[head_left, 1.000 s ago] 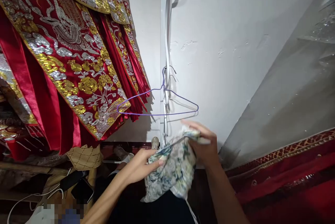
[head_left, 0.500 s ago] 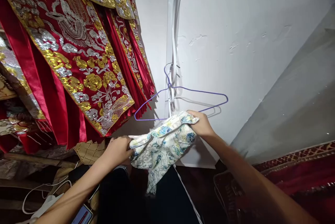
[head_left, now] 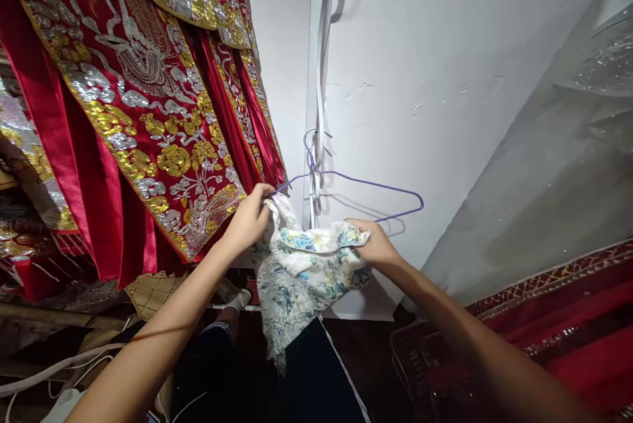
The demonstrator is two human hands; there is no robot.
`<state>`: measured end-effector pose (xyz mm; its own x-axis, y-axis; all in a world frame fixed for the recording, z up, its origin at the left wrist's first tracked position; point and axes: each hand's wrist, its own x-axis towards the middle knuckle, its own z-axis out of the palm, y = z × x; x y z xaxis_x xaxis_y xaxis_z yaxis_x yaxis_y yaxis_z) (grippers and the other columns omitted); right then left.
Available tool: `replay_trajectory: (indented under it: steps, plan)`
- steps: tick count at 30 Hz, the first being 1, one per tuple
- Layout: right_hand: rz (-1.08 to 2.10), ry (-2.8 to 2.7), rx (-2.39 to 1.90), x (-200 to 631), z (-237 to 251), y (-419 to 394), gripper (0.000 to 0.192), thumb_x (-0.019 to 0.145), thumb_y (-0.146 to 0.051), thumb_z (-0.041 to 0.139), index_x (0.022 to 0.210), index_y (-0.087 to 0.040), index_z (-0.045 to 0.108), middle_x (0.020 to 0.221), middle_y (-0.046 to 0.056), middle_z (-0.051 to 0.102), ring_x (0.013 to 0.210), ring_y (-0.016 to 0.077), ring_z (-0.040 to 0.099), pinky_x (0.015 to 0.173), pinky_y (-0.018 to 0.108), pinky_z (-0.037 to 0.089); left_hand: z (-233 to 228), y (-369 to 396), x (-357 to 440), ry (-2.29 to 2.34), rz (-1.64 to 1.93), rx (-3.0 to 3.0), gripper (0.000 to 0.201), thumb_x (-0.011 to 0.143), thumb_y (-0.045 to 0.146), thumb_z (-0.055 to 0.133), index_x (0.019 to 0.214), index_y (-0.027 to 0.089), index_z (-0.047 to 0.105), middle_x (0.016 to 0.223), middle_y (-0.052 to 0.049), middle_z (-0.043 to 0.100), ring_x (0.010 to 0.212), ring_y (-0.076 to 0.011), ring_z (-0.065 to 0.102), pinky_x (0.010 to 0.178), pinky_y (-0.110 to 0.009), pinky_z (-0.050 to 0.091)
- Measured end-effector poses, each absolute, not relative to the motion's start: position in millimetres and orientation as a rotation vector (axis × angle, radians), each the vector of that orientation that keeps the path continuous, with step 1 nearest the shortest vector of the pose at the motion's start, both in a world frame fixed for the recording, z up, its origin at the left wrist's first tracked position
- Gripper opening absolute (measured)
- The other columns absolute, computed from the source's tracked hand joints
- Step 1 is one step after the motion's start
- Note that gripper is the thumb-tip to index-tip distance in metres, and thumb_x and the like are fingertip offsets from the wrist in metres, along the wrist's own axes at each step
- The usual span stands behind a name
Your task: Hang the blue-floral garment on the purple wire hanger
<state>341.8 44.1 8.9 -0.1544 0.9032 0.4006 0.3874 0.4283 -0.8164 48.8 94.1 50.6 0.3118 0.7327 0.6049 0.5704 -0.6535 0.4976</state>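
I see my left hand (head_left: 250,219) and right hand (head_left: 374,243) gripping the floral cloth (head_left: 301,265) just below the hanger (head_left: 356,179), seemingly touching its left end.

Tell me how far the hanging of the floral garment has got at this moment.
Done: the left hand has one corner of the floral garment up at the left end of the purple hanger. In hand: the right hand grips the other edge, below the bar. Left: the hanger's right end is bare and most cloth droops.
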Motion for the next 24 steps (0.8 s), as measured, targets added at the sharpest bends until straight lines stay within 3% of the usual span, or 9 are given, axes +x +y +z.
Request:
replay_trajectory:
  steps: [2,4,8,11,14,17,20,22,24]
  plan:
    - [0.73,-1.759,-1.094,338,8,39,0.01,0.067,-0.021,0.065,0.075,-0.017,0.067,0.072,0.001,0.066,0.07,0.0196,0.059,0.061,0.026,0.043,55,106,54,1.152,1.241,2.441,0.045,0.085,0.008,0.041,0.127,0.019,0.056,0.125,-0.009,0.065,0.118,-0.0244,0.059,0.105,-0.038,0.043]
    - [0.617,-1.73,-1.172,346,10,33,0.036,0.068,-0.021,0.068,0.104,-0.018,0.072,0.085,0.003,0.071,0.076,0.0219,0.063,0.067,0.029,0.046,58,114,54,1.149,1.208,2.476,0.043,0.085,0.007,0.038,0.118,0.017,0.062,0.12,-0.009,0.067,0.115,-0.0237,0.061,0.103,-0.037,0.044]
    - [0.168,-1.394,-1.354,393,21,29,0.093,0.068,-0.025,0.077,0.152,-0.021,0.036,0.08,0.003,0.067,0.068,0.0228,0.062,0.064,0.033,0.047,62,111,52,1.083,1.198,2.495,0.037,0.085,0.008,0.033,0.103,0.018,0.064,0.107,-0.008,0.068,0.103,-0.0221,0.062,0.094,-0.033,0.046]
    - [0.027,-1.357,-1.376,433,31,35,0.115,0.067,-0.03,0.083,0.16,-0.022,0.016,0.085,0.006,0.068,0.075,0.0256,0.064,0.07,0.037,0.047,62,100,57,1.066,1.207,2.401,0.027,0.086,0.013,0.034,0.085,0.019,0.06,0.084,-0.003,0.062,0.082,-0.0193,0.057,0.076,-0.029,0.044]
    - [0.119,-1.507,-1.403,458,39,52,0.116,0.07,-0.033,0.083,0.162,-0.02,0.014,0.087,0.008,0.07,0.082,0.0268,0.067,0.08,0.04,0.046,59,98,64,1.051,1.225,2.201,0.021,0.084,0.016,0.034,0.072,0.019,0.052,0.068,0.001,0.05,0.066,-0.0155,0.048,0.062,-0.026,0.038]
    - [0.18,-1.576,-1.391,464,47,76,0.125,0.066,-0.035,0.085,0.163,-0.019,0.008,0.085,0.005,0.07,0.078,0.0255,0.067,0.077,0.038,0.048,56,104,67,1.032,1.204,2.154,0.02,0.081,0.019,0.036,0.068,0.02,0.049,0.064,0.001,0.046,0.061,-0.0145,0.044,0.057,-0.026,0.035]
    - [0.168,-1.644,-1.382,462,55,97,0.107,0.06,-0.037,0.085,0.154,-0.015,0.039,0.08,0.003,0.071,0.073,0.0241,0.067,0.07,0.034,0.048,57,111,65,1.05,1.206,2.21,0.02,0.079,0.018,0.038,0.066,0.02,0.052,0.068,-0.001,0.051,0.067,-0.0169,0.049,0.062,-0.028,0.04]
    - [0.144,-1.679,-1.427,460,60,104,0.066,0.061,-0.036,0.081,0.122,-0.014,0.07,0.077,0.005,0.072,0.072,0.0239,0.066,0.066,0.032,0.047,62,113,60,1.083,1.239,2.253,0.02,0.079,0.017,0.039,0.065,0.02,0.053,0.076,-0.004,0.054,0.079,-0.02,0.054,0.073,-0.031,0.043]
    - [0.2,-1.731,-1.5,461,64,103,0.028,0.065,-0.036,0.077,0.083,-0.015,0.077,0.07,0.006,0.072,0.068,0.0227,0.065,0.062,0.031,0.045,68,114,51,1.149,1.293,2.288,0.021,0.081,0.017,0.041,0.069,0.019,0.057,0.086,-0.006,0.057,0.093,-0.0231,0.055,0.085,-0.034,0.043]
